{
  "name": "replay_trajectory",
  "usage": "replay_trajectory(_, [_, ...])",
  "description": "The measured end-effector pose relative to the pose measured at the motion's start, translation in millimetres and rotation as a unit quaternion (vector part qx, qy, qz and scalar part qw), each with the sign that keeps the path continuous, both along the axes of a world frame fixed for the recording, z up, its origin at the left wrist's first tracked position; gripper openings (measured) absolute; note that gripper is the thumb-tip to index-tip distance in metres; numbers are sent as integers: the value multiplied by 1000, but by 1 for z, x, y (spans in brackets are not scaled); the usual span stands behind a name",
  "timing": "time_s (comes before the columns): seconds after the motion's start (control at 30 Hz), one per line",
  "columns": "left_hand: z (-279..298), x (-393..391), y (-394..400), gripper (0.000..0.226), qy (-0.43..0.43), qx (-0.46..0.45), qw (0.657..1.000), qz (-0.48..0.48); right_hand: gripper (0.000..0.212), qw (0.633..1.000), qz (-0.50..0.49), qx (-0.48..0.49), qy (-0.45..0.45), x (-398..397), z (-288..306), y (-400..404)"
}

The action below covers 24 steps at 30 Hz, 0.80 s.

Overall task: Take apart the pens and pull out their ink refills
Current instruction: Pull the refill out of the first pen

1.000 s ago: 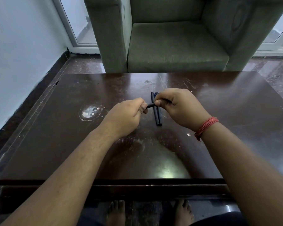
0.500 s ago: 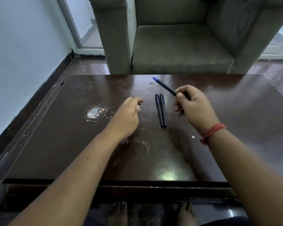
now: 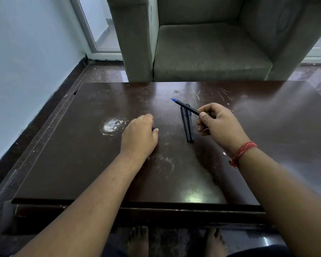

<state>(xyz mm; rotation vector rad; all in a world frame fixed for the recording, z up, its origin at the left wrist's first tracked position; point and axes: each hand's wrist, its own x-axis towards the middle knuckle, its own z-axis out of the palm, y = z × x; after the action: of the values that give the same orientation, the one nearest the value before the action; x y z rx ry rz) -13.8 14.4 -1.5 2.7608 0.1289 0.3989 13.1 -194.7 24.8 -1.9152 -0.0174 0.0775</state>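
Note:
My right hand point(image 3: 220, 125) grips a black pen point(image 3: 185, 106) by its rear end; the pen's blue tip points up and to the left, above the table. Two more black pens point(image 3: 187, 125) lie side by side on the dark table point(image 3: 82, 154), just left of my right hand and under the held pen. My left hand point(image 3: 139, 136) rests low over the table to the left of them, fingers curled around a small blue piece point(image 3: 153, 129) that is mostly hidden; it looks like the pen's cap.
A grey armchair point(image 3: 208, 51) stands right behind the table's far edge. A white worn patch point(image 3: 112, 125) marks the tabletop left of my left hand. A wall runs along the left side. My bare feet show under the near edge.
A second ago both hands held one pen together above the two lying pens. They have pulled apart: the right hand kept the pen with its blue tip bare, the left hand moved left and down.

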Motion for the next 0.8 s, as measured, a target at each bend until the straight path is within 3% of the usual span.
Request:
replay_trajectory(0.2, [0,-1,1,26,31,12,999,17,11,1000,11,-13,14,-6,0,8])
replay_trajectory(0.33, [2,1,1,27,-31,-21,999,33,10,997,-23,57,49,-8,1,14])
replay_trajectory(0.4, [8,-1,-8,27,-46,-127,991,7,9,987,-35,133,87,-12,1,20])
replay_trajectory(0.53, [16,-2,-30,30,53,-370,927,-19,5,962,28,224,157,-24,0,38])
replay_trajectory(0.67, [17,-5,-31,20,94,-507,857,-18,5,972,103,148,153,-25,-2,41])
replay_trajectory(0.73, [19,-5,-27,18,88,-484,870,-35,12,990,94,44,98,-17,0,31])
replay_trajectory(0.8, [21,-7,-24,13,64,-353,929,-89,17,999,48,-22,12,-8,7,17])
